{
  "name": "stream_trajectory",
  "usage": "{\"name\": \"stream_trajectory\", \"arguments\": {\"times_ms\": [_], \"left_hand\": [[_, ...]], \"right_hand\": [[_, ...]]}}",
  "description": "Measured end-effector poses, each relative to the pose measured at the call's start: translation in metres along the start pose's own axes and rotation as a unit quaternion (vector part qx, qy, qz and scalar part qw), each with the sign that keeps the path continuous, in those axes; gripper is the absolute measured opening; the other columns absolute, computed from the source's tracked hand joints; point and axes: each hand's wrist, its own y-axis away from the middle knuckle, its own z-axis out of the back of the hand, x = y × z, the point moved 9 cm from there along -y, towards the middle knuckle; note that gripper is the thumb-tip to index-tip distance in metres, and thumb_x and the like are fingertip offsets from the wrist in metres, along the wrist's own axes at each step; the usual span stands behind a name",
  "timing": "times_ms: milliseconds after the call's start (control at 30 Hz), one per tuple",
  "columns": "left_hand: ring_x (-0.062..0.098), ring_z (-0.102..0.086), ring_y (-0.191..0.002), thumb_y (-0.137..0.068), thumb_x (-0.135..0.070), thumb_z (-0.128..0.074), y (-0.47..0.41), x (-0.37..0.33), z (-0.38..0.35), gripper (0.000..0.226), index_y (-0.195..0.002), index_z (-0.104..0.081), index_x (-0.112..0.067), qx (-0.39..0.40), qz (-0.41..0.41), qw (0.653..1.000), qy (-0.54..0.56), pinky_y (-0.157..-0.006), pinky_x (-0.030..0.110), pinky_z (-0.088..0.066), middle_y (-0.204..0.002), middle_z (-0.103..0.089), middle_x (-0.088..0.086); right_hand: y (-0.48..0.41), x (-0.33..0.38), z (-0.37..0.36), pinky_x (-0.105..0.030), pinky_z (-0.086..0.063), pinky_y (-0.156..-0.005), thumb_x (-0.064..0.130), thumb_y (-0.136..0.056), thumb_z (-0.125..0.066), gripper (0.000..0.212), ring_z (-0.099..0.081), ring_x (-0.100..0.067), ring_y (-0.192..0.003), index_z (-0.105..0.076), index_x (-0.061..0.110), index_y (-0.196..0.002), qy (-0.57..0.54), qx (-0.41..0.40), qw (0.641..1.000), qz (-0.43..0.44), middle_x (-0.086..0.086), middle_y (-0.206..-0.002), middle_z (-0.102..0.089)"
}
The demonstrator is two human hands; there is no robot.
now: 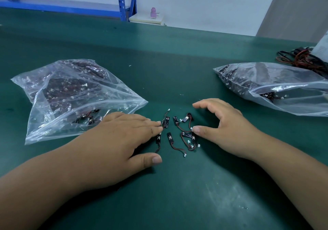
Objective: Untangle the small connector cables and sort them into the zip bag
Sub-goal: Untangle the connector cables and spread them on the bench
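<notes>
Right now the cables [179,132] lie on the mat [177,194] between my two hands, nearer to me than either bag. My left hand [124,133] lies flat, fingers straight and holding nothing, with its fingertips touching the leftmost cable [166,122]. My right hand [225,123] arches over the right side of the group with its fingers curved. It grips nothing, and only its thumb tip [196,128] rests against the knot [189,139].

That knot is what the next move turns on, I think. It sits just left of my right thumb and under the arch of that hand, so the right hand is the nearer one. The left could pin a cable while the right pulls.

Each cable is a small black strip with a thin red-and-black lead ending in a white plug. Their long axes mostly run near to far, fanned a little. Those on the left lie apart from one another. Those on the right cross, their leads looped together.

The left bag [71,94], clear and full of the same parts, lies just beside my left hand. The right bag [275,87] lies far right, well apart from the group. I cannot tell which one takes the sorted cables.
</notes>
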Motion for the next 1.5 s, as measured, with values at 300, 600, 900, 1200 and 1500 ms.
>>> {"name": "stream_trajectory", "arguments": {"times_ms": [300,600,900,1200,1500], "left_hand": [[-0.009,-0.025,-0.139,-0.077,-0.086,0.000,0.002,0.006,0.011,0.089,-0.142,-0.043,-0.043,-0.028,0.038,0.999,-0.018,-0.115,0.026,-0.017,-0.146,-0.036,-0.035],[-0.009,-0.023,-0.138,-0.079,-0.063,-0.019,0.002,0.014,0.006,0.068,-0.140,-0.043,-0.046,-0.002,0.082,0.996,-0.025,-0.118,0.034,-0.024,-0.147,-0.030,-0.037],[-0.022,0.003,-0.136,-0.081,-0.063,-0.010,0.002,0.005,0.003,0.069,-0.146,-0.027,-0.053,0.022,0.033,0.999,-0.002,-0.116,0.020,-0.002,-0.144,-0.013,-0.048],[-0.024,0.009,-0.134,-0.081,-0.068,-0.005,0.000,0.002,-0.005,0.069,-0.147,-0.023,-0.055,0.034,0.011,0.999,0.000,-0.118,0.024,0.001,-0.146,-0.009,-0.049],[-0.007,-0.027,-0.136,-0.080,-0.059,-0.017,0.002,0.012,0.010,0.067,-0.142,-0.040,-0.045,-0.025,0.057,0.998,-0.023,-0.116,0.031,-0.026,-0.146,-0.031,-0.035]], "right_hand": [[-0.003,-0.010,0.006,-0.043,-0.034,-0.112,0.032,-0.092,-0.063,0.020,-0.047,-0.014,-0.125,-0.059,0.045,-0.107,-0.010,-0.056,0.998,-0.025,0.021,-0.120,-0.056],[0.000,-0.004,0.002,-0.034,-0.039,-0.109,0.014,-0.099,-0.055,0.037,-0.051,-0.004,-0.120,-0.066,0.049,-0.103,-0.071,-0.033,0.997,-0.001,0.016,-0.115,-0.065],[0.003,0.006,-0.005,-0.041,-0.037,-0.112,0.005,-0.095,-0.055,0.054,-0.048,-0.010,-0.128,-0.063,0.054,-0.115,-0.064,-0.006,0.996,0.060,0.021,-0.119,-0.064],[0.005,0.008,-0.001,-0.006,-0.036,-0.093,-0.010,-0.094,-0.049,0.060,-0.056,0.004,-0.118,-0.060,0.044,-0.118,-0.167,-0.017,0.983,0.073,0.028,-0.114,-0.068],[0.004,0.005,0.004,-0.009,-0.039,-0.098,-0.015,-0.087,-0.052,0.065,-0.057,0.003,-0.115,-0.061,0.044,-0.115,-0.157,-0.040,0.985,0.054,0.020,-0.117,-0.067]]}}
